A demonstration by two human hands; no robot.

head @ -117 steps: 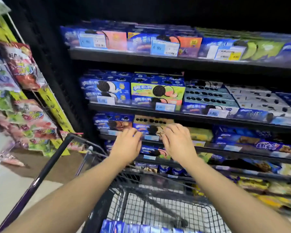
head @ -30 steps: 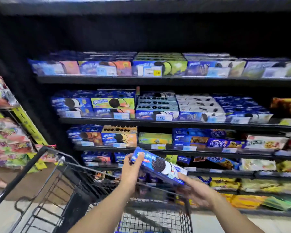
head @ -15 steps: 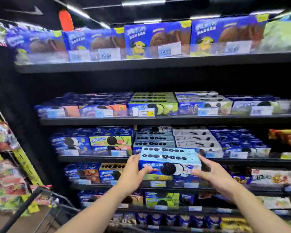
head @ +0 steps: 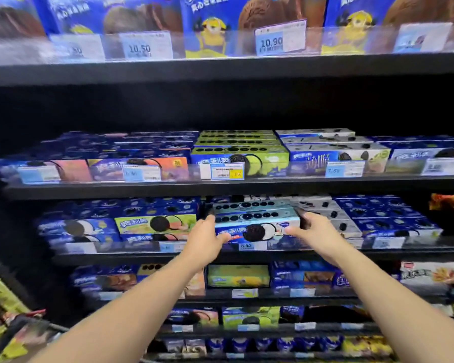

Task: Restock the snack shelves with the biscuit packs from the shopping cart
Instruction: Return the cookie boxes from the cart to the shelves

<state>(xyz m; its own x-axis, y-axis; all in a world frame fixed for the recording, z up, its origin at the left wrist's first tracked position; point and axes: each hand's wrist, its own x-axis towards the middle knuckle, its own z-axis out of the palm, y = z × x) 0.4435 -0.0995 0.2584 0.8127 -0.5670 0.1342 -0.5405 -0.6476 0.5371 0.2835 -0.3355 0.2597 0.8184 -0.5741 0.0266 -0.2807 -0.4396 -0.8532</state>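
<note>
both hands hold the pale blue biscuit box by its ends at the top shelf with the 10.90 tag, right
Wrong shelf, not the top shelf. The head view shows the left hand and right hand holding the pale blue biscuit box by its ends two shelves lower, at the shelf with the 6.80 tag.

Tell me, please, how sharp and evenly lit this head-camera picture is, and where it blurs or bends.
Head view: sharpest around the biscuit pack between the left hand and right hand; motion blur smears the top-shelf boxes and left edge; the 10.90 price tag is legible; shelf edges run slightly bowed and tilted, a wide-angle effect; the recess behind is deeply shadowed.
</note>
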